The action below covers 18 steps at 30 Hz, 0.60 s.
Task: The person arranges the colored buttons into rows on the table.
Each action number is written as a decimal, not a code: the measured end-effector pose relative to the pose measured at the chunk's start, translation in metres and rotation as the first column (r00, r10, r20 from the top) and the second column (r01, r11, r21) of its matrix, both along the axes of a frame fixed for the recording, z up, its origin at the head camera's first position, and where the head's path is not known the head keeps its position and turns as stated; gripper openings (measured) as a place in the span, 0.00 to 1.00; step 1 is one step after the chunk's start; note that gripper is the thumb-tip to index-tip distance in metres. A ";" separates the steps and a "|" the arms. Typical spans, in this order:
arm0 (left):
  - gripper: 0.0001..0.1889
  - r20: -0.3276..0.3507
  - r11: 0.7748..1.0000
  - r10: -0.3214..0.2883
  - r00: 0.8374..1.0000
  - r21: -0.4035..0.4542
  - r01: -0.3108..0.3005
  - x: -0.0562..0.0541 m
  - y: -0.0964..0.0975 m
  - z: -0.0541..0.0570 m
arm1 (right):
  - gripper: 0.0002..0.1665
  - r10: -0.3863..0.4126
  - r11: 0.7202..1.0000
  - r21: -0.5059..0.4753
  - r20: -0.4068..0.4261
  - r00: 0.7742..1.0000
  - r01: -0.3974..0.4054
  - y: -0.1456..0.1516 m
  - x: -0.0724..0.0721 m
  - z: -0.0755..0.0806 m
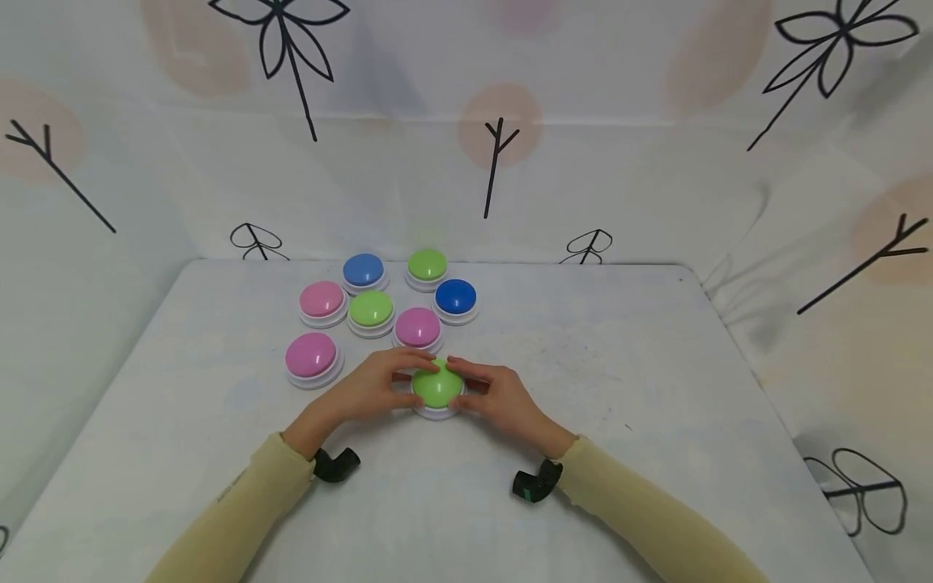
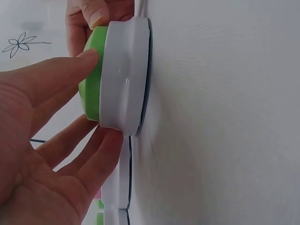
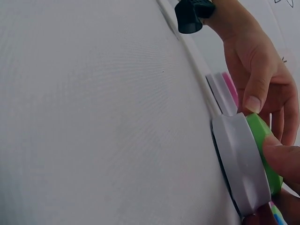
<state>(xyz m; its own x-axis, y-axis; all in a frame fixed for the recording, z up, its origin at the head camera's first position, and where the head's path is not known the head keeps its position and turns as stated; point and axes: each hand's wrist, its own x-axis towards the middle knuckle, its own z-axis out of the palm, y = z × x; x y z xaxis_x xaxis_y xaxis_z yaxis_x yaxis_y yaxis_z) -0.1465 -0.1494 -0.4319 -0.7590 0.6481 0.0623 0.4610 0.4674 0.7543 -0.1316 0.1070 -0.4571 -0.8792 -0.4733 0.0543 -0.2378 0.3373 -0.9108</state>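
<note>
A green dome push button point(image 1: 437, 389) with a white round base sits on the table, between both hands. My left hand point(image 1: 372, 384) holds its left side, the thumb at the near edge of the green top and the other fingers curled round the far side. From the right, my right hand point(image 1: 503, 397) grips the same button, thumb at the near edge. In the left wrist view, the left thumb point(image 2: 86, 58) touches the green top and fingertips meet the white base. The right thumb point(image 3: 279, 152) presses on the green rim in the right wrist view.
Just behind stands a pink button point(image 1: 418, 327). Further back are a dark blue button point(image 1: 455, 297), green buttons point(image 1: 371, 308), a lighter blue button point(image 1: 363, 270) and pink buttons point(image 1: 311, 355) to the left. A patterned cloth point(image 1: 408, 186) hangs behind the white table point(image 1: 619, 364).
</note>
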 end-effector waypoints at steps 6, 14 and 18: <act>0.25 -0.014 1.000 -0.006 1.000 0.000 0.006 -0.002 -0.002 0.000 | 0.32 0.003 1.000 -0.004 0.001 1.000 -0.003 0.001 0.000 0.001; 0.26 -0.007 1.000 0.012 1.000 0.004 -0.012 -0.005 -0.006 -0.001 | 0.33 -0.018 0.999 0.032 -0.010 1.000 0.018 0.005 -0.002 0.004; 0.26 0.001 0.999 0.042 0.999 0.025 -0.042 -0.007 -0.011 0.002 | 0.32 -0.056 0.998 0.034 0.005 0.998 0.056 0.007 -0.007 0.008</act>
